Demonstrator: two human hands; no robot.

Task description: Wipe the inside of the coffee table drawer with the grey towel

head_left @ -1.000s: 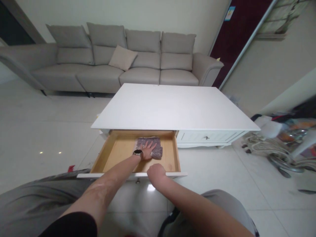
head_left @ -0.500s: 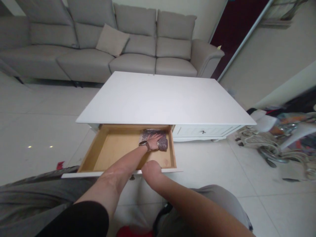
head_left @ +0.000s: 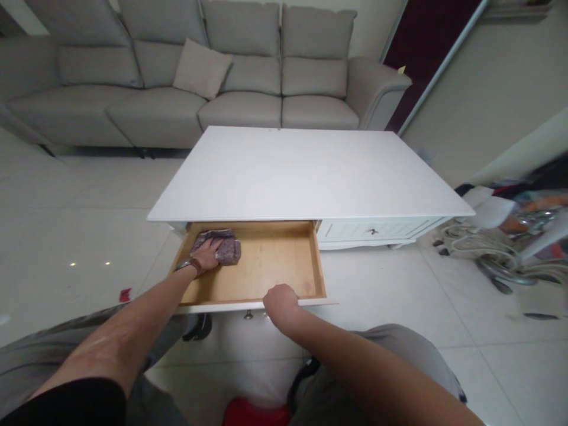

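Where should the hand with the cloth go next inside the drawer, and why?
Probably a sweep toward the near edge. The left hand presses the purplish-grey speckled cloth flat in the far left corner of the open wooden drawer, so the bare floor nearer the front looks uncovered. The right hand grips the white front edge, steadying it.

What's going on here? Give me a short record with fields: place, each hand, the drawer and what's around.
Place: living room, tiled floor
Left hand: pressed flat on a purple-grey cloth in the drawer's far left corner
Right hand: closed over the drawer's front edge
Drawer: pulled open, wooden inside, only the cloth visible in it
Table: low, white, with a second, shut drawer on the right
Behind: grey sofa with a loose cushion
Far right: clutter on the floor
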